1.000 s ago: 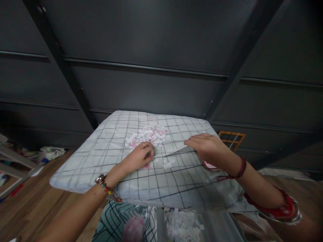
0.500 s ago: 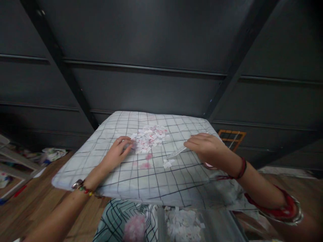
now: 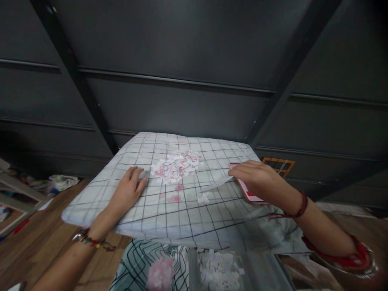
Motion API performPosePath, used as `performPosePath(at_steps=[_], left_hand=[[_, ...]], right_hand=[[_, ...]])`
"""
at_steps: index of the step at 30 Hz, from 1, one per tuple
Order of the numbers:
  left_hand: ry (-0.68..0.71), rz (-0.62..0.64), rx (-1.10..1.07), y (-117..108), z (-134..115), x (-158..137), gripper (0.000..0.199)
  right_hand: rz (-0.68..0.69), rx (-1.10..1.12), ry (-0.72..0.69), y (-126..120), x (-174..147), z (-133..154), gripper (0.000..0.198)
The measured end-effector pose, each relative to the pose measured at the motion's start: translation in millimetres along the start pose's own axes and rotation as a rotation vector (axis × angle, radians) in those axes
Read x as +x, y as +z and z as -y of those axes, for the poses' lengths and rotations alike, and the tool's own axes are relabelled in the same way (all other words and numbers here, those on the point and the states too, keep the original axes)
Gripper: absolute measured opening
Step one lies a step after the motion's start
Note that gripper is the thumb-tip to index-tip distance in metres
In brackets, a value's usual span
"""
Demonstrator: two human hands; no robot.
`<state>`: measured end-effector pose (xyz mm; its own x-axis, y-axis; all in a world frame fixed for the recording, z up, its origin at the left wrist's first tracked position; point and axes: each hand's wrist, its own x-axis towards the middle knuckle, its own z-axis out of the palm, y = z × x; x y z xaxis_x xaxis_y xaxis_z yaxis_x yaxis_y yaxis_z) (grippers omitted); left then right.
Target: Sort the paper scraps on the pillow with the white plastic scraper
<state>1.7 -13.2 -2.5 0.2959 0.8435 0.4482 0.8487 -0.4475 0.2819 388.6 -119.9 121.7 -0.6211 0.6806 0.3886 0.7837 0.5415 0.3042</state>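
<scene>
A pile of small torn paper pieces [image 3: 177,165], white with pinkish patches, lies on the cushion-like surface [image 3: 221,220] covered in white checked cloth. My left hand [image 3: 126,192] rests left of the pile, apart from it, fingers spread and holding nothing. In my right hand [image 3: 253,176] is a slender whitish translucent tool [image 3: 216,184], its exact kind unclear. The tool's far end points down at a few separate paper scraps [image 3: 203,198]; whether it touches them I cannot tell. Under my right hand lies a pink-edged phone [image 3: 253,197], partly covered. Pink stains [image 3: 176,198] mark the cloth below the pile.
Nearest me, a clear container [image 3: 194,270] holds many paper bits, beside a pink fluffy-looking bundle [image 3: 160,274] on a green patterned cloth [image 3: 129,264]. A dark panelled wall [image 3: 182,105] stands behind. An orange-framed object [image 3: 279,163] leans at right; a pale rack [image 3: 15,208] stands left.
My left hand has drawn back leftward from the paper pile. My right hand has shifted slightly right with the tool, showing more of the phone.
</scene>
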Motion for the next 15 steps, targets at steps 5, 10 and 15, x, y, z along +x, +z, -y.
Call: performPosePath(at_steps=[5, 10, 15], left_hand=[[-0.006, 0.005, 0.026, 3, 1, -1, 0.058], [0.004, 0.039, 0.06, 0, -2, 0, 0.055], [0.017, 0.026, 0.094, 1, -1, 1, 0.052]], right_hand=[[0.008, 0.088, -0.022, 13, -2, 1, 0.033], [0.008, 0.182, 0.0, 19, -10, -1, 0.033], [-0.007, 0.167, 0.02, 19, -8, 0, 0.032]])
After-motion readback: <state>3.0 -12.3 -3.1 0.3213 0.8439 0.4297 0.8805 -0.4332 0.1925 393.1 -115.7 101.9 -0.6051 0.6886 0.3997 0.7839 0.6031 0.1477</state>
